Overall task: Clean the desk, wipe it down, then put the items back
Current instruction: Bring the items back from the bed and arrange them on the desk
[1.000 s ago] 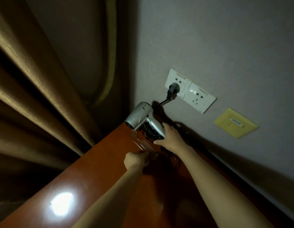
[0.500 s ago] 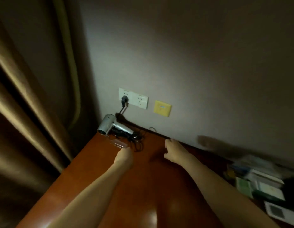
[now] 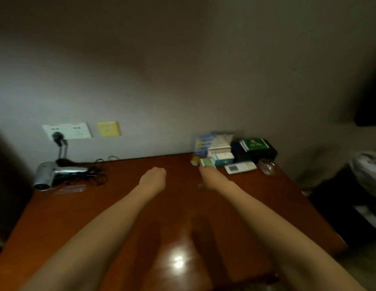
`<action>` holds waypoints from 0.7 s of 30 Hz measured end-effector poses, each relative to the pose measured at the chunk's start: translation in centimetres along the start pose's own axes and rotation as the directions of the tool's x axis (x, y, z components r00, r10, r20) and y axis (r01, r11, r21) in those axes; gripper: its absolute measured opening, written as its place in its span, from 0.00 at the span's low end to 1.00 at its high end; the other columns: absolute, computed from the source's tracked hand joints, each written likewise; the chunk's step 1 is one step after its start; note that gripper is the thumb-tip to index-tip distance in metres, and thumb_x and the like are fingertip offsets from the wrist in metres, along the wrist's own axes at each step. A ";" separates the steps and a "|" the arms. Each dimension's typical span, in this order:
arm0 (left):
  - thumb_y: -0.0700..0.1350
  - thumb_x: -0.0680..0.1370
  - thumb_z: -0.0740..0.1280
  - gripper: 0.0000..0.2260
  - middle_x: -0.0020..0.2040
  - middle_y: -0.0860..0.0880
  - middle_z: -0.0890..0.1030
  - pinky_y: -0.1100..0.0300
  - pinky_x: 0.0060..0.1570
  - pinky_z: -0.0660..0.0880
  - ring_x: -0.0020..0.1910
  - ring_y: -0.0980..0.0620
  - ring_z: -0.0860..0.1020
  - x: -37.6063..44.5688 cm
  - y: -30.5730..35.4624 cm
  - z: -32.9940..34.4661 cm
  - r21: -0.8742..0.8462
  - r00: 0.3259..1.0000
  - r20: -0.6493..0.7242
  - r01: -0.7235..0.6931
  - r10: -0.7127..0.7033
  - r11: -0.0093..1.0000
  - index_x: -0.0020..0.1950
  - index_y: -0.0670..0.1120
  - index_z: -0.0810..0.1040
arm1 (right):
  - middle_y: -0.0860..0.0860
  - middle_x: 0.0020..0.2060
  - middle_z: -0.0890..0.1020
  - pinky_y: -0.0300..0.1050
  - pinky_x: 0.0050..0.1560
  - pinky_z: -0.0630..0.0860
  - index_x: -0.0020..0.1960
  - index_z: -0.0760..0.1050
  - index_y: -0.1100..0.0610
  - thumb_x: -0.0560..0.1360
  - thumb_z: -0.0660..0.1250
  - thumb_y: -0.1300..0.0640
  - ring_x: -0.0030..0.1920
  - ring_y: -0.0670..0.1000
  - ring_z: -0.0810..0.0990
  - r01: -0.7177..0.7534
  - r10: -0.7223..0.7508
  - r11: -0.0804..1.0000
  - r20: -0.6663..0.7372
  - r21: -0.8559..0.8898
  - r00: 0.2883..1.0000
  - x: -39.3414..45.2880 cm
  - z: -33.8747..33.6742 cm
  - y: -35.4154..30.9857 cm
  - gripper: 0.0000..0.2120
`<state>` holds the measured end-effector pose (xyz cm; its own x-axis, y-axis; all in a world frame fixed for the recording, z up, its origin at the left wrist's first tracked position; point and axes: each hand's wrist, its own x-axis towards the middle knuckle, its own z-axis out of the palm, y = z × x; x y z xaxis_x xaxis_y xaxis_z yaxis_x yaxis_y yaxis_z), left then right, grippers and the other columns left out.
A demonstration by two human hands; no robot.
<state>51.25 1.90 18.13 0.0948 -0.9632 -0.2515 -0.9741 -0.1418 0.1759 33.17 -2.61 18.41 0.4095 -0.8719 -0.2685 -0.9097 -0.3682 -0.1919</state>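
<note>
As it lies flat, hair dryer [image 3: 56,173] nozzle leftward

Right hand [image 3: 210,175] fingers blurred, perhaps touching the green box [image 3: 207,162].

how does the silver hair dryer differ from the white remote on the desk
The silver hair dryer lies at the left end of the reddish-brown wooden desk; the white remote with a small screen lies at the right end. The hair dryer is bulky, with a black cord plugged into the white wall socket; the remote is flat, slim and cordless. Both lie on the desk near the wall, touched by neither hand.
</note>
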 end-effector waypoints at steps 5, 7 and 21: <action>0.37 0.77 0.61 0.06 0.51 0.44 0.78 0.54 0.45 0.75 0.50 0.45 0.78 -2.0 7.5 2.7 0.063 0.963 0.062 -0.266 0.262 0.962 0.52 0.42 0.76 | 0.59 0.63 0.71 0.50 0.59 0.70 0.65 0.67 0.61 0.75 0.68 0.55 0.63 0.59 0.71 -0.265 0.267 0.959 -0.005 0.096 0.964 -9.3 2.8 5.0 0.22; 0.36 0.77 0.59 0.08 0.50 0.45 0.78 0.54 0.45 0.76 0.48 0.46 0.78 -3.3 11.0 4.2 0.079 0.927 0.098 -0.371 0.363 0.925 0.51 0.43 0.76 | 0.58 0.62 0.72 0.49 0.59 0.71 0.64 0.68 0.60 0.75 0.68 0.55 0.62 0.57 0.72 -0.349 0.354 0.928 -0.016 0.132 0.935 -13.3 4.0 6.7 0.21; 0.42 0.77 0.64 0.07 0.51 0.47 0.78 0.55 0.47 0.77 0.49 0.48 0.78 -25.3 44.5 11.9 0.042 0.348 0.303 -0.935 0.887 0.353 0.54 0.45 0.76 | 0.62 0.59 0.75 0.47 0.54 0.71 0.60 0.71 0.64 0.75 0.65 0.57 0.59 0.60 0.74 -0.821 0.892 0.440 -0.074 0.365 0.445 -50.0 8.2 20.4 0.16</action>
<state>3.00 22.72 20.99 -0.8933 -0.3922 -0.2198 -0.4408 0.8600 0.2572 -5.33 36.13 20.16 -0.6346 -0.7405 -0.2211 -0.7111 0.6716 -0.2082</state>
